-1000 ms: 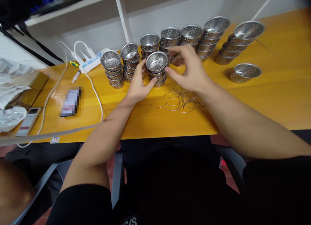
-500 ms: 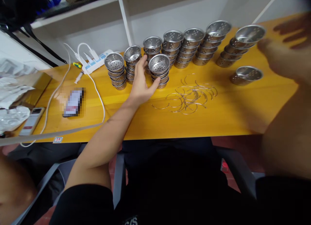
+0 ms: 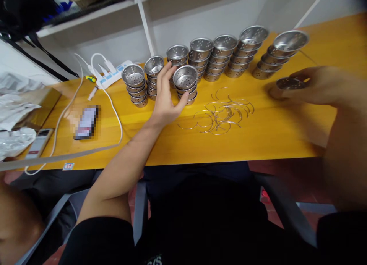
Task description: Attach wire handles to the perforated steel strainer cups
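Observation:
My left hand point(image 3: 166, 100) cups the left side of a short front stack of perforated metal cups point(image 3: 185, 78). Its thumb lies against the front of that stack, and its fingers reach up along the far side. At the right, my right hand point(image 3: 318, 85) is closed around a single perforated metal cup point(image 3: 286, 83), low over the table; motion blurs it and hides part of the cup. Between the hands lies a loose pile of thin curved metal wires point(image 3: 220, 114).
Several more cup stacks point(image 3: 223, 58) stand in a row along the back. To the left are a white power strip point(image 3: 114, 74) with cables, a syringe point(image 3: 93, 93), a phone point(image 3: 87, 121) and another phone point(image 3: 40, 143). A person's arm point(image 3: 17, 219) shows at far left.
My right hand has come down and left from above the table's right end and taken hold of the single cup. My left hand stays at the front stack.

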Tool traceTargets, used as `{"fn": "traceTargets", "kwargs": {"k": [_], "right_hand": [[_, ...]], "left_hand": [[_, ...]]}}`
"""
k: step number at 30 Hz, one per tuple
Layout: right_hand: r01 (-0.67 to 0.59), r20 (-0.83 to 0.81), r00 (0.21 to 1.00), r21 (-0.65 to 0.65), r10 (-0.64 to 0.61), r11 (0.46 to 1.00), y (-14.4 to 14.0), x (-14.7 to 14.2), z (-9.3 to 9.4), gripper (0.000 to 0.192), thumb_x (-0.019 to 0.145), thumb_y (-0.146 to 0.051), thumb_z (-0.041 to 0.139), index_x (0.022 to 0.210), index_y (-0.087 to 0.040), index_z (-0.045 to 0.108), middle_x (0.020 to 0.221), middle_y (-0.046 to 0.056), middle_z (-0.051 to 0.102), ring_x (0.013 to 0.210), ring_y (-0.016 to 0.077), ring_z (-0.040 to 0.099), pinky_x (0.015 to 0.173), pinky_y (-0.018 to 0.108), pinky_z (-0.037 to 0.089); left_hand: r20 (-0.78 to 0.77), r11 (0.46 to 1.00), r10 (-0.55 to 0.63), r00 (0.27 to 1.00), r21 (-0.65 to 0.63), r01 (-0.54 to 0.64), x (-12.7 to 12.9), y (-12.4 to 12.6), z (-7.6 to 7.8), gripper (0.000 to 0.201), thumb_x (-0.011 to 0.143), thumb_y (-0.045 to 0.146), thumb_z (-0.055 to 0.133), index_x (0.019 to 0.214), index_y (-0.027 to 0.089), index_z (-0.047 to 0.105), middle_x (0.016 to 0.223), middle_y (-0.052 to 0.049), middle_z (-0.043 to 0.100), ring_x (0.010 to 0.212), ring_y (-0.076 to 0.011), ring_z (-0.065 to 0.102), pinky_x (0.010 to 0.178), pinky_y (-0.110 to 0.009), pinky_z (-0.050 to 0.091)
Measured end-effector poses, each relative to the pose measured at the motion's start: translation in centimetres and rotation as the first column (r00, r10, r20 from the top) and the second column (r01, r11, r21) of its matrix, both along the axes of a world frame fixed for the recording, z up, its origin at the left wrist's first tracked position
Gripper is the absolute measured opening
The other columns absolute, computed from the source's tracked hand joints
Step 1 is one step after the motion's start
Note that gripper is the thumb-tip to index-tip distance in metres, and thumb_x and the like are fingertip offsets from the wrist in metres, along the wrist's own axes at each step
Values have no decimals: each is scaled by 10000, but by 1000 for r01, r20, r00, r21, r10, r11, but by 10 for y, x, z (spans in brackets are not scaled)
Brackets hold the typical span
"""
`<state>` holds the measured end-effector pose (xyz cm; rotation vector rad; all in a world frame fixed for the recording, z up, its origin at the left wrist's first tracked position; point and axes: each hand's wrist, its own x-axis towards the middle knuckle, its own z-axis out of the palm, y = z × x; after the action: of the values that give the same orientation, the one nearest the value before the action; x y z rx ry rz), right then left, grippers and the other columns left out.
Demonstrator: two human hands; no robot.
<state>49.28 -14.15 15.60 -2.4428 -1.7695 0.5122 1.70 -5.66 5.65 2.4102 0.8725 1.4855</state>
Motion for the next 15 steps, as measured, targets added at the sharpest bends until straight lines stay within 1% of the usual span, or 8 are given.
{"fn": "traceTargets", "kwargs": {"k": [2,3,5,7,9,10,12,15], "right_hand": [[36,-48,998,29,-35,999,-5,-9,6,335,1293,-476,875,1446,-183,819,1510,306,864,1070,299,719,1142,562,604],[12,-67,998,86,-6,996,-9,-13,8,336,1287,-464,876,1482,-195,826,1480,301,868,1079,305,730,1134,573,607],[-89,-110,987,244,118,966,-17,-22,9,423,1242,-426,908,1608,-230,828,1458,290,872,1049,300,742,1094,586,626],[-234,-128,940,436,318,869,-25,-36,9,656,1153,-397,964,1760,-240,775,1558,287,850,1062,295,762,1050,568,648],[-388,-84,845,584,529,713,-31,-58,11,896,1077,-498,991,1873,-213,694,1702,299,787,1172,341,791,1016,565,667],[-460,-58,781,620,622,636,-32,-72,11,1011,1035,-574,997,1917,-222,650,1736,293,766,1219,378,797,998,577,677],[-546,-73,656,642,751,539,-33,-102,12,1109,1004,-630,989,1974,-287,574,1842,256,711,1320,433,808,1065,608,711],[-594,-149,516,647,844,478,-30,-142,9,1108,1020,-598,995,1997,-382,517,1902,190,676,1386,465,815,1244,677,719]], "left_hand": [[-26,999,13,1000,-35,-14,-1,-3,5,1019,1163,995,572,1951,413,293,2121,-152,323,2046,-493,267,1687,-775,261],[-26,999,15,1000,-36,-16,-1,-5,7,1009,1171,986,559,1954,410,294,2125,-150,321,2055,-495,249,1689,-773,253],[0,1000,-8,1000,10,8,2,-11,13,973,1168,957,608,1935,432,323,2088,-146,393,2017,-491,337,1656,-767,346],[28,995,-73,997,70,71,7,-21,17,889,1179,919,627,1896,456,374,1961,-146,560,1840,-460,589,1525,-746,553],[3,986,-160,987,54,159,12,-36,21,824,1219,910,527,1887,441,411,1784,-137,702,1523,-388,808,1336,-699,709],[-39,981,-192,981,-10,192,14,-44,23,841,1230,913,494,1913,430,406,1776,-131,718,1441,-361,845,1302,-679,734],[-119,968,-236,964,-121,222,18,-58,27,955,1193,960,557,1965,421,393,1862,-133,682,1452,-361,861,1281,-652,755],[-189,955,-271,944,-174,240,21,-67,31,1145,1098,1044,715,1989,397,401,1966,-145,613,1724,-452,761,1415,-698,696]]}}
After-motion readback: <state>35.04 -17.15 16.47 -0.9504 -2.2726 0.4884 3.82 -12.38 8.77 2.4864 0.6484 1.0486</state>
